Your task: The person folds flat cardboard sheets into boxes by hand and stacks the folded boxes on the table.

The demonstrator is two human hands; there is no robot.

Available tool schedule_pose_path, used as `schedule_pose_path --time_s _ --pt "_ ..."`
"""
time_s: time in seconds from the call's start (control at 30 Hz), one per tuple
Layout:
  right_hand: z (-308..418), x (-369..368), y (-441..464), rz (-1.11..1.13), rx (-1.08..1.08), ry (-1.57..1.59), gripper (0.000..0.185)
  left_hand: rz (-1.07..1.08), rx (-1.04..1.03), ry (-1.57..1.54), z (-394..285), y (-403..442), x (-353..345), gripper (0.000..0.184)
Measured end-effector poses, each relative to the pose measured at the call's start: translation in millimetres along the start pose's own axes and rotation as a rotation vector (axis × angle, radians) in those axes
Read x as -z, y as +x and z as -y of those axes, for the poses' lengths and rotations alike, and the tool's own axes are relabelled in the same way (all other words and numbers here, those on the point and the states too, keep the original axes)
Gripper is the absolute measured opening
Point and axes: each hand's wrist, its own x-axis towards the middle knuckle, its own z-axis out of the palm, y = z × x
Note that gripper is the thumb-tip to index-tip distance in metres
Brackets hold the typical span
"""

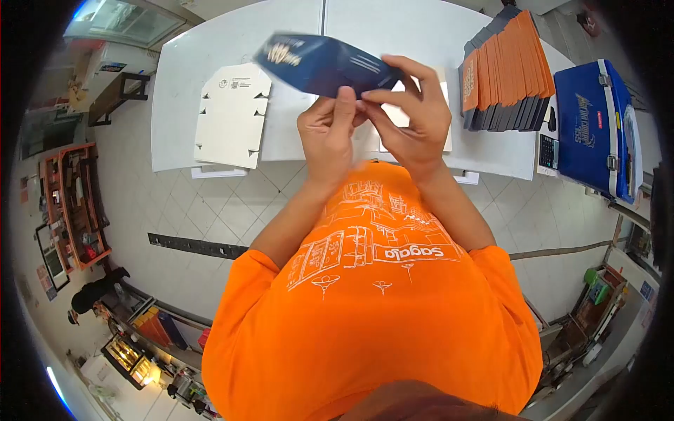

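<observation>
Above the white table (295, 133) a dark blue printed card piece (326, 64) is held up, its left end slightly blurred. My left hand (330, 130) grips its lower edge, with the thumb on the near face. At its right end my right hand (418, 116) pinches it, fingers bent around the edge and corner. Both hands nearly touch at the fingertips. Beneath my right hand lies a pale sheet or stack (441, 133), partly hidden. A stack of cream die-cut cards (230, 126) with small notches lies to the left.
Fanned orange and dark blue folded pieces (509, 67) stand at the table's right. Beyond them are a calculator (548, 151) and a large blue case (597, 130) with metal latches. An orange shelf (74, 203) stands at far left.
</observation>
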Motion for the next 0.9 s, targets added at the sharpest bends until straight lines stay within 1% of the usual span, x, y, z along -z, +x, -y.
schedule_pose_path --time_s 0.03,0.07,0.1,0.13,0.17,0.2,0.23,0.27,0.3,0.33,0.4,0.43,0.5,0.53,0.57,0.6,0.63,0.67,0.73,0.77,0.87,0.9 --pt "-0.2 1.8 -1.0 -0.003 -0.099 0.041 0.038 0.045 -0.039 0.212 -1.5 4.8 6.8 0.035" --pt "-2.8 4.3 -0.6 0.033 -0.151 0.133 0.043 0.088 -0.081 0.425 -2.6 10.0 15.3 0.037" --pt "-7.6 8.5 0.6 0.067 -0.202 0.224 0.049 0.117 -0.145 0.518 7.8 18.9 31.8 0.023" --pt "-12.9 13.7 1.4 0.101 -0.252 0.315 0.054 0.278 -0.266 0.697 1.3 26.3 38.3 0.013" --pt "-18.1 21.2 -0.7 0.129 -0.398 0.459 0.075 0.439 -0.388 0.873 -6.0 33.4 44.3 0.009" --pt "-18.3 27.1 5.8 0.067 -0.544 0.73 0.094 0.604 -0.51 1.047 -11.4 39.7 49.5 0.016" --pt "-28.0 32.4 8.4 0.063 -0.556 0.772 0.103 0.865 -0.583 1.198 -9.3 46.3 55.0 0.031" --pt "-26.9 31.5 11.6 0.063 -0.505 0.659 0.11 0.931 -0.719 1.222 -4.3 43.7 50.1 0.027" --pt "-24.8 30.5 15.7 0.058 -0.457 0.545 0.117 1.022 -0.678 1.37 4.1 38.2 46.9 0.029" --pt "-19.8 30.3 21.2 0.061 -0.295 0.194 0.116 1.109 -0.634 1.519 13.6 34.1 45.7 0.032" --pt "-5.0 29.0 25.5 -0.098 -0.443 0.087 0.108 1.233 -0.507 1.595 22.7 33.8 41.0 0.047" --pt "-8.4 31.2 25.6 -0.095 -0.398 0.028 0.099 1.295 -0.436 1.631 23.9 34.8 38.3 0.055" --pt "-19.4 34.9 23.5 -0.085 -0.308 -0.087 0.083 1.147 -0.371 1.413 14.1 43.8 31.9 0.058" --pt "-18.1 36.2 21.8 -0.027 -0.198 -0.14 0.078 1.07 -0.335 1.306 9.5 47.5 28.9 0.061" --pt "-14.4 37.0 19.1 0.032 -0.087 -0.191 0.074 0.789 -0.223 0.85 21.3 47.7 26.0 0.057" --pt "-13.4 36.9 15.9 0.09 0.021 -0.24 0.071 0.671 0.019 0.551 17.9 56.7 30.9 0.052" --pt "-23.4 41.6 12.9 0.331 0.18 -0.349 0.056 0.488 0.234 0.133 14.4 65.7 35.7 0.047" --pt "-24.7 45.3 8.1 0.428 0.269 -0.382 0.053 0.276 0.353 -0.215 10.9 74.6 40.6 0.042" --pt "-16.0 49.1 4.4 0.627 0.449 -0.436 0.048 0.116 0.406 -0.071 -0.6 86.3 42.2 0.036" --pt "-20.7 48.7 1.5 0.642 0.455 -0.407 0.046 0.028 0.367 0.002 0.4 85.1 36.6 0.03" --pt "-26.7 46.8 -2.0 0.573 0.392 -0.291 0.046 -0.018 0.288 -0.01 12.5 79.0 29.4 0.029" --pt "-30.6 43.0 -4.3 0.49 0.361 -0.236 0.047 -0.05 0.257 -0.066 17.6 76.8 25.3 0.028"
